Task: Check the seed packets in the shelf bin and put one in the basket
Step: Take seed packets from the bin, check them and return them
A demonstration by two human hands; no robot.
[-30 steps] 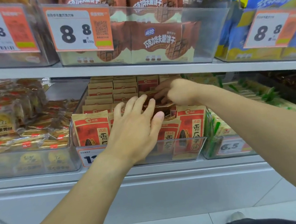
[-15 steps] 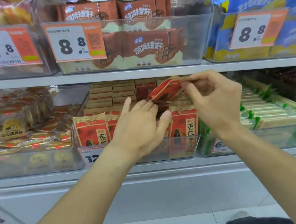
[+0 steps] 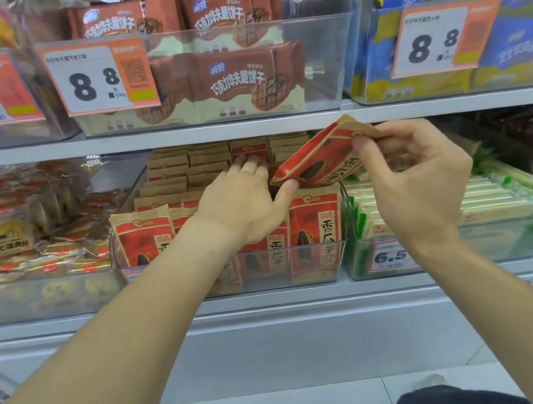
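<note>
A clear shelf bin (image 3: 340, 260) on the lower shelf holds several rows of red-and-tan seed packets (image 3: 315, 226), standing upright. My right hand (image 3: 418, 181) pinches one seed packet (image 3: 320, 160) by its top edge and holds it tilted above the bin's right side. My left hand (image 3: 242, 205) rests palm down on the packets in the bin, fingers spread among the back rows, thumb touching the lifted packet's lower corner. No basket is in view.
The shelf above (image 3: 248, 126) carries bins of brown wafer packs (image 3: 235, 80) and blue packs (image 3: 474, 39) with price tags. A bin of small cakes (image 3: 26, 240) sits left, green-and-white bars (image 3: 495, 198) right. White floor lies below.
My right hand has pulled one packet out from the back rows and lifted it up and to the right. My left hand has slid deeper onto the packets.
</note>
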